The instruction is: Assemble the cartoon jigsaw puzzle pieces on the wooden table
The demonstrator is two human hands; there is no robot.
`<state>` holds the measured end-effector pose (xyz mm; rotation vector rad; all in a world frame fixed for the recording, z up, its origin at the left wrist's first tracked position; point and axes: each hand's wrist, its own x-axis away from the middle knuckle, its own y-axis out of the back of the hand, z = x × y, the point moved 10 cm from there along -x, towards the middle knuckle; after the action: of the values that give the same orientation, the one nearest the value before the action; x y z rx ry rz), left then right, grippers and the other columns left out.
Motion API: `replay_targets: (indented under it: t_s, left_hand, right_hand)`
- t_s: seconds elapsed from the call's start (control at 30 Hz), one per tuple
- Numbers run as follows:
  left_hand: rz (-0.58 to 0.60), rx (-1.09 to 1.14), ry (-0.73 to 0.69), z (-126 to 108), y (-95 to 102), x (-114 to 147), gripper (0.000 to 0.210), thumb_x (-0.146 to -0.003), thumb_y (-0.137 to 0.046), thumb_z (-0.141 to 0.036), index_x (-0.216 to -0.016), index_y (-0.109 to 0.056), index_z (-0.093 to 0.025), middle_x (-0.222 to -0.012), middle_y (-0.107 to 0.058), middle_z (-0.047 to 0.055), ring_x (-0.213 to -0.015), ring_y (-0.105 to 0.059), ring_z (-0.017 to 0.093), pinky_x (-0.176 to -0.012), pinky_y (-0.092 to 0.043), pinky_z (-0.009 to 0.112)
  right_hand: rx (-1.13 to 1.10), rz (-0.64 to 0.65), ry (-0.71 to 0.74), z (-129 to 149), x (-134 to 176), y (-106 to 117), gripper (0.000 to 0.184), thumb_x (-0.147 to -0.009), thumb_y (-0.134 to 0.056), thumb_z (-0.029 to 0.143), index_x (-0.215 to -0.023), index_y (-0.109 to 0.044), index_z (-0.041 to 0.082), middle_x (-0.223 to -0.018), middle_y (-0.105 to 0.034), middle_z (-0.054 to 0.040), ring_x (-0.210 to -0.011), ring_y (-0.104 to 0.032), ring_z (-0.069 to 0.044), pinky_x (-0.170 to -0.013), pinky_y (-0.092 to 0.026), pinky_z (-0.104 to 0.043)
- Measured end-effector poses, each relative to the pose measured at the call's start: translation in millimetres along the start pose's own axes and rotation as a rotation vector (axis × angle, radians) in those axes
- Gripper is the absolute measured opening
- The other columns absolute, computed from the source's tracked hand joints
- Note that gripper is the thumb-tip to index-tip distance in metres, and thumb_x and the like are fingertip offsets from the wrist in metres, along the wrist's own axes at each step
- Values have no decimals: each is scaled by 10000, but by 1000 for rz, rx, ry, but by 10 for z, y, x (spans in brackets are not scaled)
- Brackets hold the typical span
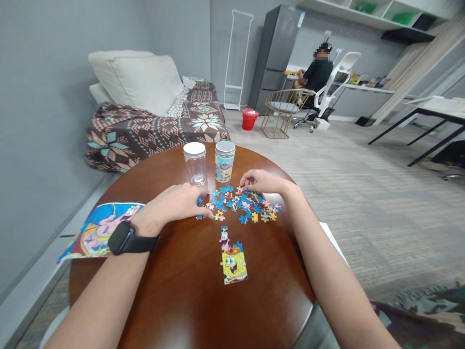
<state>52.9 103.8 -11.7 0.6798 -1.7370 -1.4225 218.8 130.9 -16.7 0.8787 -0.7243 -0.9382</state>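
Observation:
Loose jigsaw puzzle pieces [234, 202], mostly blue with some yellow and pink, lie scattered across the middle of the round table. My left hand [179, 201], with a black watch on its wrist, rests at the left end of the pile, thumb and fingers apart around a few pieces. At the pile's far edge, the fingertips of my right hand [263, 182] are bent together on a pinkish puzzle piece [239, 190]. Closer to me is a joined puzzle section [233, 264] showing a yellow cartoon face, with a narrow pink part [224, 240] above it.
A clear jar [196, 167] and a printed jar [224, 165] stand behind the pieces. A cartoon picture sheet [103, 228] overhangs the left edge of the brown table [174, 305]. Beyond are a patterned sofa [196, 116], a red bin [249, 119] and a seated person [319, 72].

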Motion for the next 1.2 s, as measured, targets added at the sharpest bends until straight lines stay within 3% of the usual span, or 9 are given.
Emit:
replay_targets:
  t_s: [0.1,0.23,0.37,0.57,0.7,1.0,1.2]
  left_hand:
    - [2,5,-21,-19,-11,-8,692,-645,-539,-745,-1181,-594,-310,-1055,-693,65,-986,-637,274,-786,-476,312]
    - [4,5,-48,-72,-39,-16,572,-762,-462,-679,-1158,-607,-292,-1049,-695,71,-985,-640,259,-821,-470,317]
    - [-11,-8,-58,-73,-30,-8,562,-799,-420,-658,-1174,-604,-282,-1037,-699,80,-955,-649,263,-802,-474,330]
    - [-14,18,5,218,35,32,597,-702,-572,-639,-1218,-579,-341,-956,-712,16,-869,-662,230,-715,-473,281]
    - [0,15,28,328,35,49,575,-646,-626,-642,-1141,-631,-350,-958,-713,0,-897,-653,215,-729,-465,253]
    - [-47,-8,-107,29,31,32,398,-755,-576,-581,-1039,-672,-319,-953,-721,9,-882,-657,212,-718,-465,259]
    - [-84,-29,-129,-41,42,22,308,-819,-540,-504,-1036,-672,-329,-961,-721,1,-883,-660,197,-744,-465,261]
  right_hand:
    - [-38,2,6,16,6,-9,217,-754,-650,253,-937,-666,137,-865,-678,-36,-730,-592,-111,-662,-438,-206]
    - [-49,-24,52,133,19,-3,398,-659,-741,417,-943,-675,147,-861,-649,-36,-737,-573,-125,-650,-434,-221]
    - [3,-36,105,251,25,-22,450,-616,-780,419,-961,-672,151,-915,-613,-55,-788,-567,-147,-695,-447,-247]
    - [30,-24,106,217,21,-38,469,-627,-768,447,-974,-662,149,-947,-593,-65,-804,-566,-154,-702,-448,-252]
    - [20,-33,90,168,26,-17,420,-638,-750,459,-919,-670,157,-901,-622,-55,-760,-565,-148,-653,-434,-242]
    - [-15,-6,71,102,-7,-48,312,-722,-675,399,-903,-655,146,-824,-644,-39,-686,-560,-124,-608,-417,-225]
    - [-48,41,37,57,2,-62,303,-762,-623,403,-911,-637,139,-801,-653,-40,-666,-564,-124,-581,-414,-223]
